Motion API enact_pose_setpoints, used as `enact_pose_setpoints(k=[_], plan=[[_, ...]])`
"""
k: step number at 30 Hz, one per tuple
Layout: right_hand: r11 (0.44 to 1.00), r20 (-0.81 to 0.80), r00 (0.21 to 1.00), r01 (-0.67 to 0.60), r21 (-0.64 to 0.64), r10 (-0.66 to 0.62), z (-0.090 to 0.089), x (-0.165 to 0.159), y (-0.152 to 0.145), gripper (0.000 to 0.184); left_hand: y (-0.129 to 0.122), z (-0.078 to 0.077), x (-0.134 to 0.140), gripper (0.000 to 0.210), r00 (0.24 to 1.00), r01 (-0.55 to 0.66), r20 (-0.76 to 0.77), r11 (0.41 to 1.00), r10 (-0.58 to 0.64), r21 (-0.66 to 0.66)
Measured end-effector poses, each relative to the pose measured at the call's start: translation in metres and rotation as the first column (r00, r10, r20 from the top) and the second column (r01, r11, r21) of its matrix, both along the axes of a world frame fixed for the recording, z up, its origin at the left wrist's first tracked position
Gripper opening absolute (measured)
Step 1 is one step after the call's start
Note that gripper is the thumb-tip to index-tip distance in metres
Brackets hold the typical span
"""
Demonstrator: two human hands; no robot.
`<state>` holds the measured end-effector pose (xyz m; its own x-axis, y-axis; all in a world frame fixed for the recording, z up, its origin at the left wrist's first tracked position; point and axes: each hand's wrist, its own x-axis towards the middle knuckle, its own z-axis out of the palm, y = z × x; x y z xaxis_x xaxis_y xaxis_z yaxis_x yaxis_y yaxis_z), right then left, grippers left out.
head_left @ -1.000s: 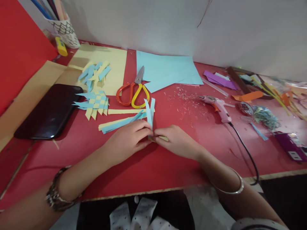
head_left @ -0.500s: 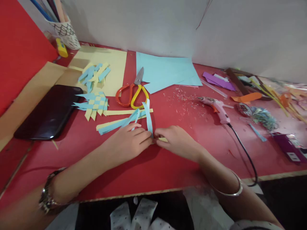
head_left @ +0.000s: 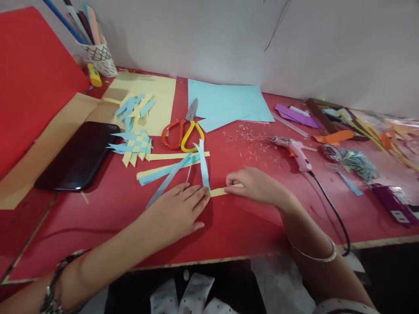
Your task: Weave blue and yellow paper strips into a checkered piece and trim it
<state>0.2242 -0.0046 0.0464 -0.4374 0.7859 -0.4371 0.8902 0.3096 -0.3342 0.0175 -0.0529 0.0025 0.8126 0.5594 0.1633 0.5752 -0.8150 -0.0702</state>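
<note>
My left hand (head_left: 183, 206) lies with its fingers stretched out on the red tabletop. Its fingertips press where a light blue paper strip (head_left: 203, 168) meets a yellow paper strip (head_left: 218, 192); the thumb stands apart. My right hand (head_left: 253, 186) is closed, pinching the yellow strip near its right end. The blue strip points away from me, and the join is partly hidden under my left fingertips. Loose blue strips (head_left: 165, 185) and yellow strips (head_left: 176, 155) lie just beyond my left hand. A woven blue and yellow paper piece (head_left: 137, 144) rests farther left.
Scissors (head_left: 185, 131) lie beyond the strips, near a blue sheet (head_left: 232, 102) and a yellow sheet (head_left: 163, 102). To the right is a pink glue gun (head_left: 296, 152) with a black cord. A black phone (head_left: 78, 157) and a pen cup (head_left: 103, 59) are left.
My right hand has moved right, away from my left hand, so more of the yellow strip shows between them. My left fingers have flattened over the join. The view has shifted slightly.
</note>
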Motion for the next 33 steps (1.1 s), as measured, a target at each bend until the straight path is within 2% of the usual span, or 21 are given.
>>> enact_pose_setpoints(k=[3, 9, 12, 15, 17, 19, 23, 25, 27, 30, 33], plan=[[1.0, 0.07, 0.997, 0.014, 0.013, -0.015, 0.002, 0.01, 0.002, 0.021, -0.001, -0.001, -0.001, 0.043, 1.0, -0.013, -0.002, 1.0, 0.013, -0.022], [0.987, 0.188, 0.977, 0.078, 0.139, -0.103, 0.003, 0.03, -0.01, 0.026, -0.01, -0.004, 0.001, 0.054, 0.997, -0.078, -0.003, 0.995, 0.078, -0.059], [0.967, 0.311, 0.932, 0.118, 0.224, -0.186, 0.007, 0.035, -0.017, 0.034, -0.016, -0.004, 0.003, 0.056, 0.994, -0.102, 0.02, 0.991, 0.104, -0.092], [0.93, 0.423, 0.875, 0.078, 0.36, -0.237, 0.013, 0.03, -0.02, 0.031, -0.021, -0.005, 0.005, 0.058, 0.993, -0.105, 0.047, 0.987, 0.112, -0.125], [0.903, 0.387, 0.899, 0.021, 0.428, -0.205, 0.019, 0.02, -0.02, 0.025, -0.023, -0.005, 0.005, 0.058, 0.992, -0.113, 0.044, 0.982, 0.121, -0.149], [0.895, 0.281, 0.951, -0.01, 0.446, -0.129, 0.023, 0.004, -0.018, 0.019, -0.025, -0.005, 0.005, 0.059, 0.992, -0.119, 0.019, 0.977, 0.125, -0.176], [0.942, 0.002, 1.0, -0.019, 0.336, 0.019, 0.023, -0.035, -0.006, 0.02, -0.027, -0.004, 0.006, 0.058, 0.994, -0.109, -0.014, 0.975, 0.108, -0.196], [0.948, -0.054, 0.998, -0.018, 0.317, 0.037, 0.018, -0.051, 0.006, 0.022, -0.029, -0.004, 0.006, 0.057, 0.993, -0.111, 0.014, 0.979, 0.115, -0.172], [0.929, -0.089, 0.994, -0.031, 0.369, 0.069, 0.009, -0.061, 0.019, 0.02, -0.031, -0.005, 0.007, 0.057, 0.991, -0.122, 0.043, 0.981, 0.13, -0.149], [0.894, -0.067, 0.983, -0.124, 0.43, 0.168, -0.005, -0.068, 0.037, 0.025, -0.032, -0.007, 0.009, 0.054, 0.987, -0.139, 0.055, 0.98, 0.148, -0.145], [0.899, -0.052, 0.986, -0.121, 0.42, 0.157, -0.012, -0.07, 0.046, 0.024, -0.034, -0.008, 0.01, 0.052, 0.984, -0.15, 0.071, 0.976, 0.163, -0.16]])
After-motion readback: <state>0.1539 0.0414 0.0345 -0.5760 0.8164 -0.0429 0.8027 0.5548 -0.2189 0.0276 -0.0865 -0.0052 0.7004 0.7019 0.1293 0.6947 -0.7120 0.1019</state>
